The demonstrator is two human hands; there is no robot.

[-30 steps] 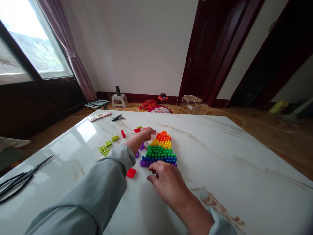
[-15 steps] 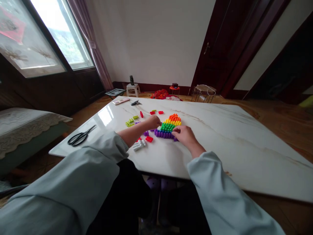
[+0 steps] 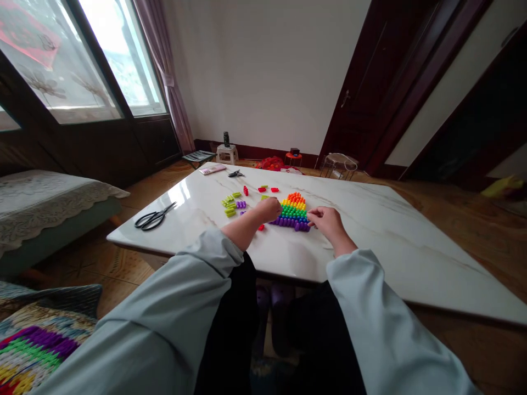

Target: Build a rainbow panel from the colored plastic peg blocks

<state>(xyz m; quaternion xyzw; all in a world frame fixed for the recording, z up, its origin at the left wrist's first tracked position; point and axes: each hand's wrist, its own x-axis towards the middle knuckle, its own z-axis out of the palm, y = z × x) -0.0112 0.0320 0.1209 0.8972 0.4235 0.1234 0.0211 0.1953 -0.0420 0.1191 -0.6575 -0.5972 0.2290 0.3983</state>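
A rainbow block of small plastic pegs [image 3: 293, 210] lies on the white marble table [image 3: 382, 241], with orange rows at the far end, then yellow, green, blue and purple nearest me. My left hand [image 3: 268, 209] rests against its left side with the fingers curled; what they hold, if anything, is hidden. My right hand [image 3: 326, 219] touches the near right corner, its fingers pinched together at the purple row. Loose lime pegs [image 3: 229, 204], red pegs [image 3: 246, 190] and a purple piece [image 3: 241, 204] lie to the left of the block.
Black scissors [image 3: 154, 217] lie near the table's left edge. A phone [image 3: 213, 169] and a small dark tool [image 3: 236, 174] sit at the far left corner. A bed [image 3: 49, 203] stands at left; stools [image 3: 227, 153] and a wire stand [image 3: 340, 164] stand on the floor beyond.
The view has drawn back and away from the table, so my sleeves and lap now show. My left hand came from the far red pegs to the block's left side; my right hand stays at the near edge.
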